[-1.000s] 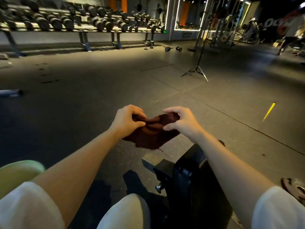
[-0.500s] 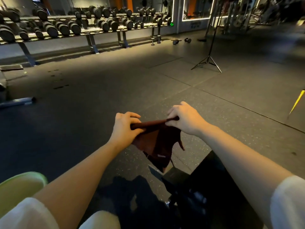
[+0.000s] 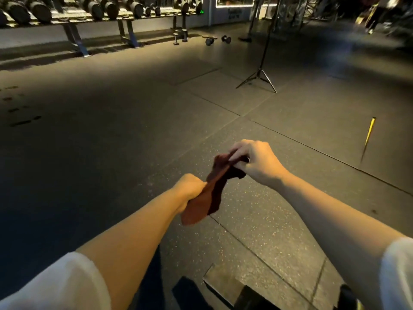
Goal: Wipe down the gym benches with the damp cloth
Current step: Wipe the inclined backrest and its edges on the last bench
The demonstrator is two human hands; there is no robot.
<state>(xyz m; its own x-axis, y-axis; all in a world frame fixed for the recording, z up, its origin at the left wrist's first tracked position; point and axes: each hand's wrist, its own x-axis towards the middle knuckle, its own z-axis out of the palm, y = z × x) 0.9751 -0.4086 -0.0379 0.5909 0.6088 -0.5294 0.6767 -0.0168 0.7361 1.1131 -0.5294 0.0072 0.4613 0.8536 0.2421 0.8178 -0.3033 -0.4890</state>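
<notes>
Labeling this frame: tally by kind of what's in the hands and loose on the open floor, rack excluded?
Hands: 2, left and right, both gripping the cloth
Dark red cloth: 1
Tripod stand: 1
Loose dumbbells on the floor: 2
Total: 6

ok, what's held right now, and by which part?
The dark red cloth: right hand pinches its upper end, left hand grips its middle; the lower end hangs free.

The cloth (image 3: 211,193) is dark maroon. Both sleeves (image 3: 55,285) are white. The floor (image 3: 134,121) is dark grey with pale speckles. A yellow strip (image 3: 369,132) lies near its right edge.
</notes>
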